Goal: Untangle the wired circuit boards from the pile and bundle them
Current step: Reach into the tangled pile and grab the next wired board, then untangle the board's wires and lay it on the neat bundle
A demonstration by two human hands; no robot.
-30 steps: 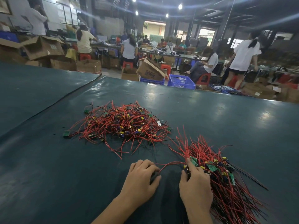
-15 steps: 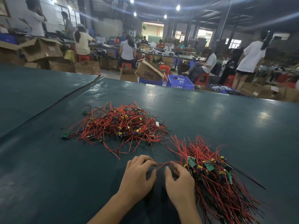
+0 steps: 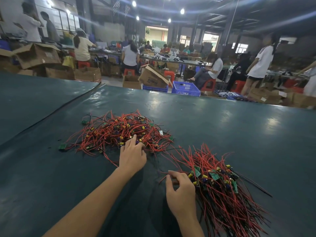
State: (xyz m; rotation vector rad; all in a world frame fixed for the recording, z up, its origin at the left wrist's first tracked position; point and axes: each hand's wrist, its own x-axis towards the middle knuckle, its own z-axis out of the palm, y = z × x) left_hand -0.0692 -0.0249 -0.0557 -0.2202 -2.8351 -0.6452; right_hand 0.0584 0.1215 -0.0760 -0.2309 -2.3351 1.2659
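A tangled pile of small green circuit boards with red and black wires (image 3: 111,132) lies on the dark green table (image 3: 230,127), left of centre. My left hand (image 3: 132,155) reaches into the pile's near right edge, its index finger straight on the wires and its other fingertips among them. A sorted bundle of wired boards (image 3: 225,194) lies at the near right, its wires fanned toward me and away. My right hand (image 3: 181,192) rests at the bundle's left edge with fingers loosely curled, thumb and index apart. A thin red wire runs under its index fingertip.
A loose green board (image 3: 62,146) lies at the pile's left end. A seam in the mat (image 3: 51,115) runs diagonally at the left. Beyond the table's far edge stand cardboard boxes (image 3: 153,77) and blue crates (image 3: 186,88), and several people work at benches.
My left hand has moved forward from the bare mat near me into the tangled pile. My right hand has slid left off the bundle's boards to the bundle's left edge.
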